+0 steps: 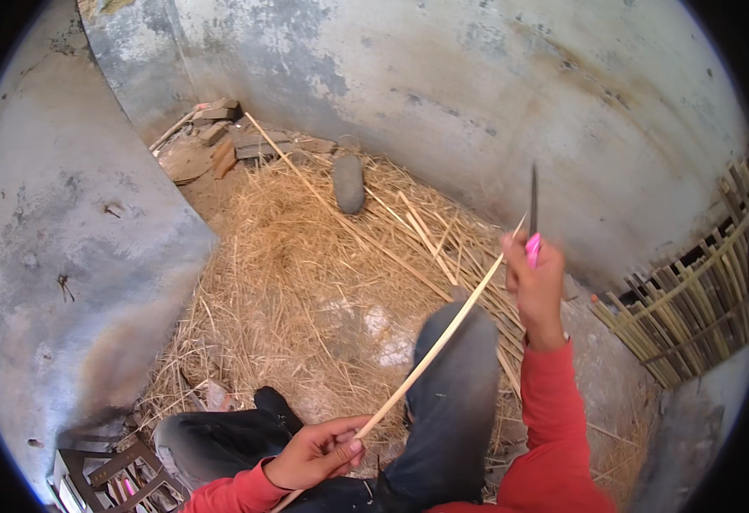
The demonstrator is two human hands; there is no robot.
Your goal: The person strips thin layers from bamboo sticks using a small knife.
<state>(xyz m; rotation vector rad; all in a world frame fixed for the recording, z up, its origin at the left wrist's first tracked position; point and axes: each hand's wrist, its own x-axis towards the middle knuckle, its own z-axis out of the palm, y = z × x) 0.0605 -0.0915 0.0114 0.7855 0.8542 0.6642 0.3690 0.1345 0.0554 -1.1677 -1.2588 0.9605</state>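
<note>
A long, pale strip of split bamboo [430, 355] runs slantwise from low in the middle up to the right, passing over my bent right knee. My left hand [319, 453] is closed around its lower part, thumb on top, near my lap. Higher up on the right, my right hand [538, 291] is closed on a knife [534, 198] with a pink handle, its dark blade pointing up. The strip's thin upper end lies beside the knife at my right fingers. Whether those fingers also pinch the strip is hard to make out.
Loose straw and shavings [263, 248] cover the floor ahead, with several bamboo strips among them. A rounded grey stone [349, 184] sits there. Bricks [216, 114] lie by the curved wall [443, 85]. A slatted bamboo panel [690, 312] stands right, a dark frame [126, 474] lower left.
</note>
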